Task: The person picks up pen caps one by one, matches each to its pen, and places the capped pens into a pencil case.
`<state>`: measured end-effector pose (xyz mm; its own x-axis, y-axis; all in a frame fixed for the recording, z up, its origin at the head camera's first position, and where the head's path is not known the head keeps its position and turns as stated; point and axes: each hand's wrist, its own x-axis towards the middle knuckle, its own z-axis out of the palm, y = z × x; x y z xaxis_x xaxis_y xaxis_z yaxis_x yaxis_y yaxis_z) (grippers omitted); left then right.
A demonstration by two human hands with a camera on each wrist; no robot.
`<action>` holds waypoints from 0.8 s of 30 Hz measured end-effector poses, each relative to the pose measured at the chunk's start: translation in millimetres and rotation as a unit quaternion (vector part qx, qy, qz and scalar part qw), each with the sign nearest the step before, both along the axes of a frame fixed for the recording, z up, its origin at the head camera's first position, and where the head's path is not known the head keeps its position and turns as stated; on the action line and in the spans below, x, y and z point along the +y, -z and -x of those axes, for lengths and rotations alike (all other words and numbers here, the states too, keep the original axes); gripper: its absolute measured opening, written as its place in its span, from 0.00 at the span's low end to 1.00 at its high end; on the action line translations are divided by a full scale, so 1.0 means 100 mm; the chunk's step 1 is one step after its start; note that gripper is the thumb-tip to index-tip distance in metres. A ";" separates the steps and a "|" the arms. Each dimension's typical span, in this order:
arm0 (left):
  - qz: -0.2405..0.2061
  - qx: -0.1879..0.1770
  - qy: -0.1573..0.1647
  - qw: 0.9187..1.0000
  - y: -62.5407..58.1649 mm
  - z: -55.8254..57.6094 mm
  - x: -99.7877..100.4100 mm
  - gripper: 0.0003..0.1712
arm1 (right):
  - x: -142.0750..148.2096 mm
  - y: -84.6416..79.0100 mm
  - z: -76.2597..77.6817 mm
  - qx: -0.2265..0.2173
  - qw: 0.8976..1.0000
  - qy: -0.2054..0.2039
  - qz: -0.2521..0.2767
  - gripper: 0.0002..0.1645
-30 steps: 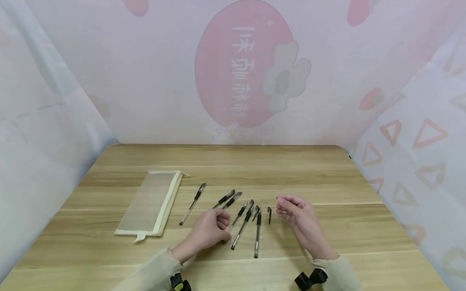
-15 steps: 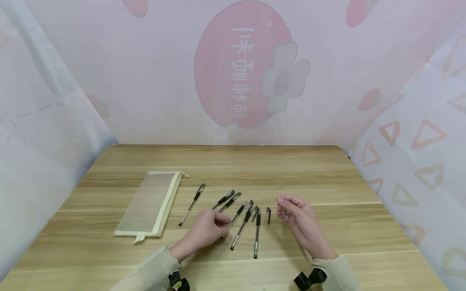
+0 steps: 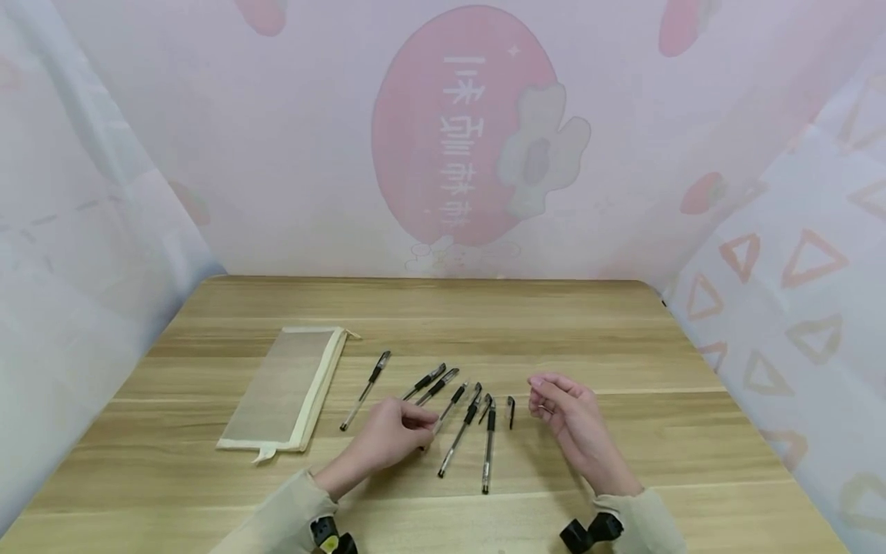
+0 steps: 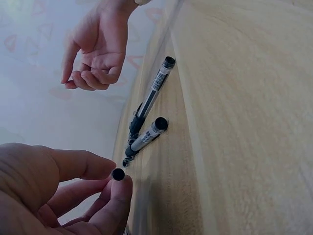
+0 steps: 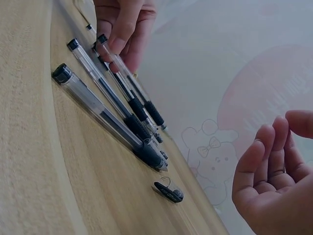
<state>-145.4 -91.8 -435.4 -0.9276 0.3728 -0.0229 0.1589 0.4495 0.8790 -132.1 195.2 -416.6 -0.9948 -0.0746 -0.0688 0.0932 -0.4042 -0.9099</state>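
the left hand (image 5: pixel 128 22) pinched a pen (image 5: pixel 134 84). near the right hand (image 5: pixel 274 193), a black cap (image 5: pixel 168 192) lay on the table (image 5: pixel 29 147).

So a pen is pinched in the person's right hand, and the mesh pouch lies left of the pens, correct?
Not quite: the left hand pinches the pen, as the left wrist view shows. The mesh pouch does lie left of the pens.

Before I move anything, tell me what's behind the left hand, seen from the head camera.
The upper parts of two pens show beyond the left hand; it hides their lower ends and anything else there.
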 end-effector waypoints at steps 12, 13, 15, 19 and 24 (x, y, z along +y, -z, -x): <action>-0.031 -0.011 -0.027 0.999 -0.12 -0.07 -0.06 0.14 | 0.00 0.01 0.00 0.000 1.000 0.000 -0.006 0.04; -0.039 -0.011 -0.029 0.999 -0.13 -0.08 -0.06 0.14 | 0.00 0.01 0.00 0.000 1.000 0.000 -0.007 0.03; -0.062 -0.015 -0.035 0.997 -0.15 -0.11 -0.06 0.13 | 0.00 0.01 0.00 -0.001 1.000 0.000 -0.007 0.04; -0.121 -0.041 -0.051 0.990 -0.19 -0.17 -0.07 0.14 | 0.00 0.01 0.00 0.000 1.000 -0.001 -0.004 0.03; -0.168 -0.066 -0.077 0.981 -0.22 -0.26 -0.05 0.16 | 0.01 0.01 0.01 0.005 1.000 -0.007 -0.004 0.04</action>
